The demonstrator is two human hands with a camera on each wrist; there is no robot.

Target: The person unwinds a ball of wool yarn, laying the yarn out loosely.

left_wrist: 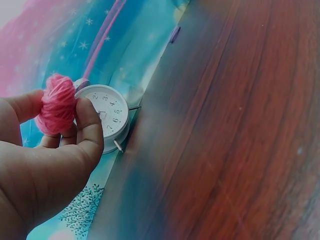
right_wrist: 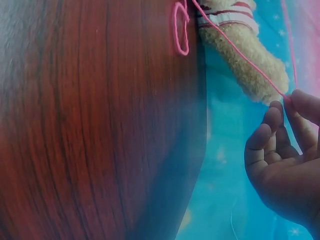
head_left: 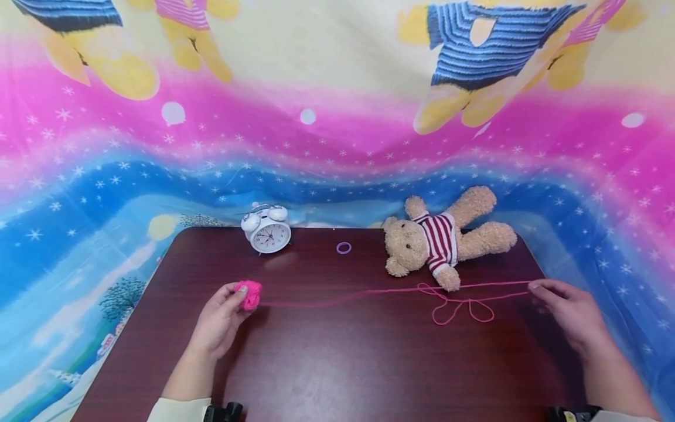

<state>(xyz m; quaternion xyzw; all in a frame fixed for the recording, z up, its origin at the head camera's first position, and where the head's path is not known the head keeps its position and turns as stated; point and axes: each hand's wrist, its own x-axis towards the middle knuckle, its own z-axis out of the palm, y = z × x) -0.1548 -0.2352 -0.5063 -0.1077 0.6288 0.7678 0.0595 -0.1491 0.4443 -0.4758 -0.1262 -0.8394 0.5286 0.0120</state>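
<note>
My left hand holds a small pink yarn ball between thumb and fingers above the dark wooden table; the left wrist view shows the yarn ball pinched in the left hand. A pink strand runs from the ball across the table to my right hand, which pinches it at the table's right edge. Loose loops of the strand lie near the teddy bear. In the right wrist view the strand passes in front of the bear to the right hand's fingertips.
A white twin-bell alarm clock stands at the table's back edge, with a purple hair tie to its right. The teddy bear in a striped shirt lies at the back right. A bright printed cloth hangs behind and around the table.
</note>
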